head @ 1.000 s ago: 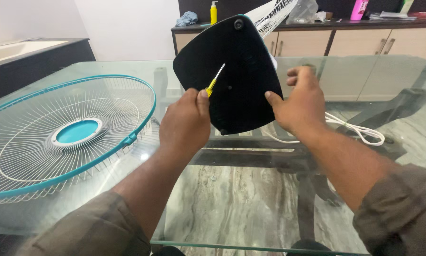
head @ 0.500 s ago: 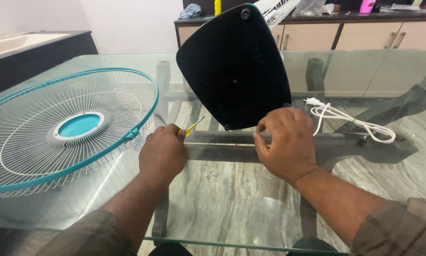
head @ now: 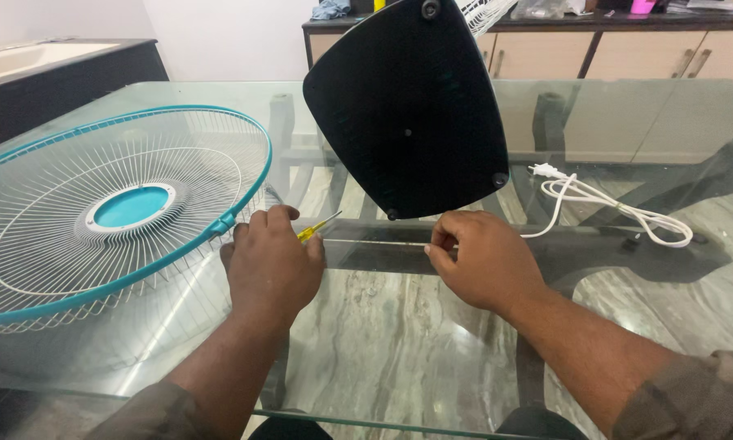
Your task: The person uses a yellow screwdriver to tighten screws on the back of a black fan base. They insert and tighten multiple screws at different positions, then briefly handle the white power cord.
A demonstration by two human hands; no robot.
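Bright even daylight — sharp focus, soft glare on glass table [head: 643,122].

A small screwdriver [head: 318,227] with a yellow handle and a thin metal shaft lies nearly level just above the glass desk [head: 399,342], near the middle, its tip pointing right and slightly far. Its handle is mostly hidden inside a closed hand. Just right and far of it stands the black fan base [head: 407,106], a rounded plate tilted up on its near edge, underside facing near, small round feet at its corners.
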